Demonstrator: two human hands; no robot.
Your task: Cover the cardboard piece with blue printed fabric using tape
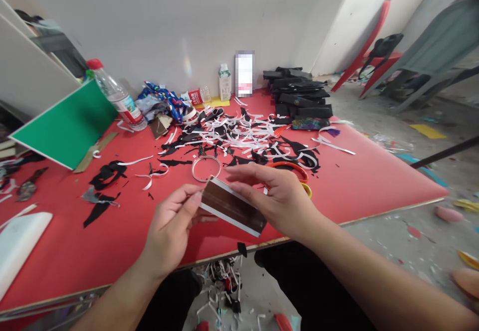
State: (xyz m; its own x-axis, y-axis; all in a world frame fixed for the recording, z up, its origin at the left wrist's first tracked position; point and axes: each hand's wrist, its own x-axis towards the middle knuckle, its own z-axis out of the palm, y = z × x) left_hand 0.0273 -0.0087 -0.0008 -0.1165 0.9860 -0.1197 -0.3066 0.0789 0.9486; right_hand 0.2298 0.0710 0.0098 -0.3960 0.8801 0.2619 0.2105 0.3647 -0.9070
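Note:
Over the table's front edge, a brown rectangular piece (232, 202) with white strips along its long sides is held tilted down to the right. My left hand (174, 226) pinches its left end between thumb and fingers. Across its upper right part lies my right hand (277, 194); the thumb meets the upper edge, while the other fingers stretch out apart from it. The right hand hides part of that edge. Just behind the piece sits a ring-shaped tape roll (206, 157). Orange-handled scissors (295, 166) lie partly hidden behind my right hand.
White and black scraps (239, 134) litter the red table (359, 181). At the back stand stacked black pieces (303, 96), a phone (245, 74), a small carton-like bottle (224, 82) and a red-capped bottle (123, 101). A green board (67, 124) leans at left; chairs (437, 47) stand right.

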